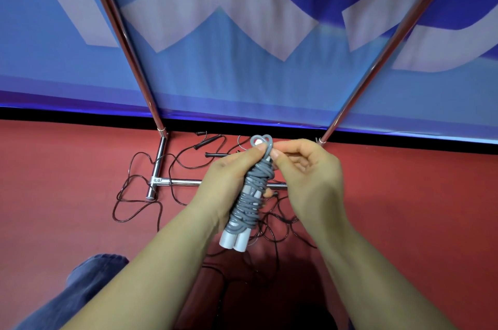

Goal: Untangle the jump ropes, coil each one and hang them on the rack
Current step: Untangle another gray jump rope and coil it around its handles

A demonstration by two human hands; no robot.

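Where the head camera looks down over both forearms, the grey jump rope (253, 192) sits wound tightly round its 2 white handles (234, 242), held above the floor in front of the rack's base. The left hand (229, 184) grips the bundle round its middle, fingers curled behind it and thumb pressed near the top, while the right hand (304, 168) pinches the small end loop (260, 141) that sticks up above the wraps. The cord looks light, rubbery and springy, so the wraps will likely loosen if the grip slackens; the firm handles are probably the best place to take hold, with the top loop suited to catching on a hook or bar. Below, thin black jump ropes (151, 189) lie tangled on the red floor (404, 208), threaded round the rack's chrome foot bar (159, 165), with their dark handles (207, 142) near the wall. 2 slanted chrome poles (126, 41) rise against a blue and white banner wall (242, 73). A knee in blue trousers (89, 281) shows at the lower left.
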